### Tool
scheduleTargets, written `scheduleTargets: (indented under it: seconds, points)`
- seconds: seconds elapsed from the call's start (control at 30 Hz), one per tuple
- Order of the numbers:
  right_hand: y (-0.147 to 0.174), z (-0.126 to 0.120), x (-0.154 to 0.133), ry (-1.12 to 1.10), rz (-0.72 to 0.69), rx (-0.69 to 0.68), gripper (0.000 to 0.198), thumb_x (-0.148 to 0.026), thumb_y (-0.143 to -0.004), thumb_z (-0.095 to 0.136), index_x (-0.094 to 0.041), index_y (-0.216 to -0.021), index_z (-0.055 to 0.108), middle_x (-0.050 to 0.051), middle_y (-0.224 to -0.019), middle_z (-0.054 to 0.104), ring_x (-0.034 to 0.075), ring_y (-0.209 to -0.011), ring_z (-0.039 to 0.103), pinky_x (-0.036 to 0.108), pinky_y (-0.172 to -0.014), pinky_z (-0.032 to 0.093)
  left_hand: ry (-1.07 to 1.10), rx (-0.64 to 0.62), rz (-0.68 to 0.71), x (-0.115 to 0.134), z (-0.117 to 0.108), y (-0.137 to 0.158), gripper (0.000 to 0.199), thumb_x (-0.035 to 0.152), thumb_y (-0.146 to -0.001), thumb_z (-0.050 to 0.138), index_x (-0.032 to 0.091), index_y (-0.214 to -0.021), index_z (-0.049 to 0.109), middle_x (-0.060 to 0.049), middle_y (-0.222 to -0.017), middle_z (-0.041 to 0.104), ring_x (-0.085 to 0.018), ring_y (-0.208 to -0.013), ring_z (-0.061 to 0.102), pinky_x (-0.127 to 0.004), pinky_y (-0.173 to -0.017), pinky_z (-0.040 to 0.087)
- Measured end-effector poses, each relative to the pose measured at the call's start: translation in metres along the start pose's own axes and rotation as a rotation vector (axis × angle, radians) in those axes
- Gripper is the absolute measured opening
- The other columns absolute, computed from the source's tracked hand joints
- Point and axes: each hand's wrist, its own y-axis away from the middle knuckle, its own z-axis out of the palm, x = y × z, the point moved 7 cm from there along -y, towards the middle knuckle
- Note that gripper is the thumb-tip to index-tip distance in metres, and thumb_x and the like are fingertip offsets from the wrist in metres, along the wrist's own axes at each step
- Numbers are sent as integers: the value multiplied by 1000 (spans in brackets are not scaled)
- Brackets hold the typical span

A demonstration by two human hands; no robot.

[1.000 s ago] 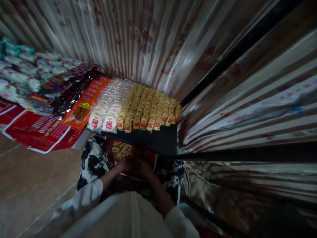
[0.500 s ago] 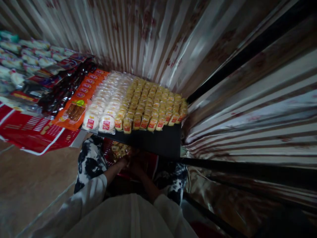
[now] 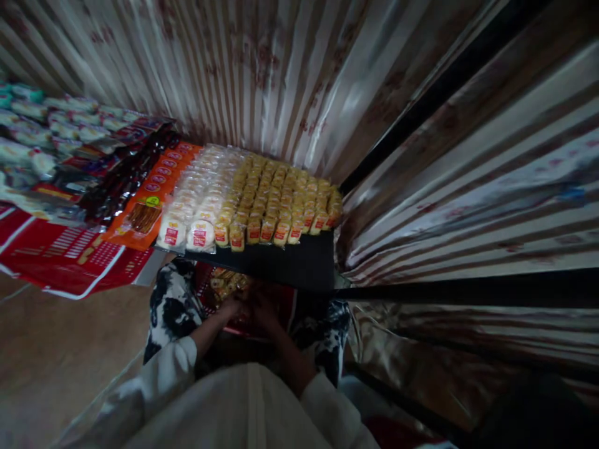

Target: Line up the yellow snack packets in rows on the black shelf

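Observation:
My left hand [image 3: 235, 307] and my right hand [image 3: 262, 310] are close together in my lap, below the front edge of the black shelf [image 3: 299, 262]. They are over a red container [image 3: 281, 312], whose kind is hard to make out in the dark. Small yellowish wrapped packets [image 3: 227, 284] lie in it, right beside my left hand. Shadow hides the fingers of both hands, so whether they grip anything does not show. Above them on the shelf stand rows of yellow wrapped snacks [image 3: 276, 199] and white wrapped ones [image 3: 194, 206].
Left of the white snacks lie an orange snack bag [image 3: 152, 193], dark shiny packets [image 3: 126, 168] and many pale packets [image 3: 60, 125]. A red printed bag [image 3: 93, 262] hangs below them. A striped curtain [image 3: 262, 81] and black bars [image 3: 468, 287] border the shelf.
The view has shifted slightly, so the shelf's right end appears further left. Both hands stay low over the red container, with my right hand now a little more apart from the left.

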Motion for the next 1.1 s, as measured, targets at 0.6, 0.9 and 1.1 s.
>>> scheduleTargets:
  seconds: [0.6,0.9,1.1]
  points:
    - [31,-51,-59,-361,-107,2,35,-40,-65,66,-19,-93,66,5,-93,69,22,-87,63,39,-84,47,105,-173,275,71,-43,82,36,41,-69,57,16,-95,62,5,-54,48,-6,-40,36,-20,-40,25]
    - [55,-65,-82,-796,-11,142,45,-43,-60,69,-19,-96,60,2,-84,67,15,-62,60,29,-61,48,138,-102,480,116,-27,100,48,41,-65,63,17,-104,49,-3,-87,63,-13,-65,60,-21,-51,42]
    - [56,-94,-102,-571,-82,267,51,-43,-70,55,-18,-113,51,5,-86,65,20,-74,63,31,-66,50,-186,88,708,173,-25,112,30,25,-70,53,17,-99,52,-1,-80,62,-15,-72,58,-25,-66,45]
